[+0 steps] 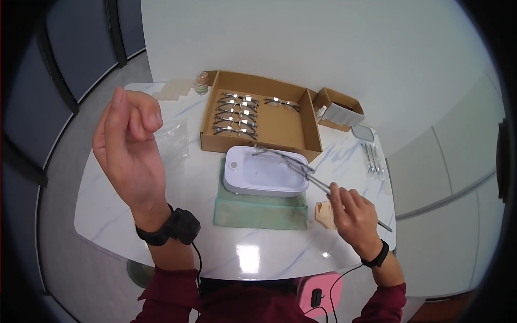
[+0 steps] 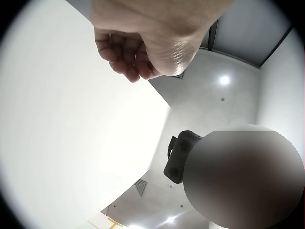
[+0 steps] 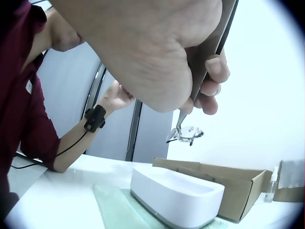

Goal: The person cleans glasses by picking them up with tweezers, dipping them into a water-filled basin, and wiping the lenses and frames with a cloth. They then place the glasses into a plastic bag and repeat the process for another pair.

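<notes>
Right fingers (image 1: 340, 196) pinching tweezers (image 1: 318, 181) with glasses (image 1: 280, 156) (left hand (image 1: 129, 156) raised, loosely curled, no readable writing)

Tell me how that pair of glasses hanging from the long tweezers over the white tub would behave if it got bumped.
The glasses look thin-framed and light, so they would probably swing easily. The tweezers in the right hand seem to pinch only one small spot, so a knock could likely slip them loose. They hang above the white tub, so they would probably drop in; the lenses may scratch.

A glossy marbled tabletop (image 1: 177, 188) is seen, with matt cardboard box (image 1: 301, 132), smooth white plastic tub (image 1: 264, 175), green cloth (image 1: 258, 212).
</notes>
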Demonstrator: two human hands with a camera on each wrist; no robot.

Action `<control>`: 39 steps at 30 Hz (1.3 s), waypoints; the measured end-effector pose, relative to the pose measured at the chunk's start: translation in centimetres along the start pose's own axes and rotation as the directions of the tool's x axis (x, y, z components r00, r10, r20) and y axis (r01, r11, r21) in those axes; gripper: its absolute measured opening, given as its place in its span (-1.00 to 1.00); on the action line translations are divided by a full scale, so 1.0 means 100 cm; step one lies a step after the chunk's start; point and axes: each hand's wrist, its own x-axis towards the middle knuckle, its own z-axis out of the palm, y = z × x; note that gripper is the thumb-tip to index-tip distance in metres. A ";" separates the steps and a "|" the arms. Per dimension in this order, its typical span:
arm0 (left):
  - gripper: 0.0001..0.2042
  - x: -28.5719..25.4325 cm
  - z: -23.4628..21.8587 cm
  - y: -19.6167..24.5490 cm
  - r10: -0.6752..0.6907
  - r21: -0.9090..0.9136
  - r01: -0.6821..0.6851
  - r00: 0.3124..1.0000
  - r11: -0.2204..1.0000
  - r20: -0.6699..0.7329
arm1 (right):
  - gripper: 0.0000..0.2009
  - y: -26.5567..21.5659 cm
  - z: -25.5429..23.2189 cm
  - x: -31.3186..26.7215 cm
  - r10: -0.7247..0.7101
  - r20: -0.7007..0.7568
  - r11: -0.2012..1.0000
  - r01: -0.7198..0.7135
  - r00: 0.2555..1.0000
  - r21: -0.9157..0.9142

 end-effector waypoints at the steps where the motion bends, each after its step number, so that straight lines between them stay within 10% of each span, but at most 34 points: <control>1: -0.60 0.000 0.001 -0.001 -0.005 0.002 0.005 1.000 1.000 -0.001 | -0.66 0.000 0.001 -0.001 0.008 0.001 1.000 -0.008 1.000 -0.004; 15: -0.59 0.003 -0.008 -0.002 0.015 -0.023 -0.015 1.000 1.000 0.023 | -0.63 -0.018 -0.007 -0.026 -0.166 -0.091 0.971 0.179 0.982 0.162; 39: -0.59 0.007 -0.017 -0.004 0.040 -0.107 -0.033 0.997 0.994 0.061 | -0.61 -0.032 0.022 -0.029 -0.275 0.210 0.925 0.199 0.938 0.322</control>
